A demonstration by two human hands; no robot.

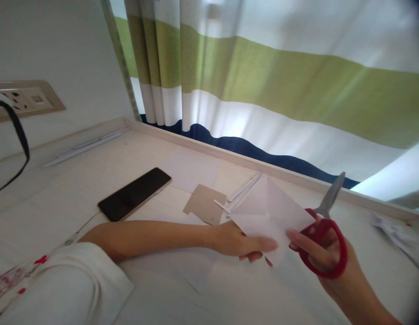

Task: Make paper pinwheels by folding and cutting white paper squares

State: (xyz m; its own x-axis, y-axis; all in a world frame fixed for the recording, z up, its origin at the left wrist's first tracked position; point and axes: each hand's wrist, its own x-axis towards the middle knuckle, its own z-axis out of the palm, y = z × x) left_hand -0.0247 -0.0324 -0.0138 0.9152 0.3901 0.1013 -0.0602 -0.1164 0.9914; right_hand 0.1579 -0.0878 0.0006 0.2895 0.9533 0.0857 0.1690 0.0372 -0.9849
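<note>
A creased, roughly square sheet of white paper (268, 205) is held up above the table, tilted towards me. My left hand (245, 241) grips its lower left edge, thumb on top and fingers underneath. At the paper's right corner, my right hand (322, 246) pinches the edge between thumb and fingers. The same hand carries scissors (331, 198) with red handles looped around its fingers. Their grey blades point up and away from the paper, and look closed together.
A black phone (135, 194) lies left of a grey-brown card piece (207, 204). Behind them is a flat white sheet (192, 169); thin paper strips (245, 187) lie beside the card. A raised rim (229, 155) borders the table below a striped curtain (263, 67). A black cable (21, 131) hangs at left.
</note>
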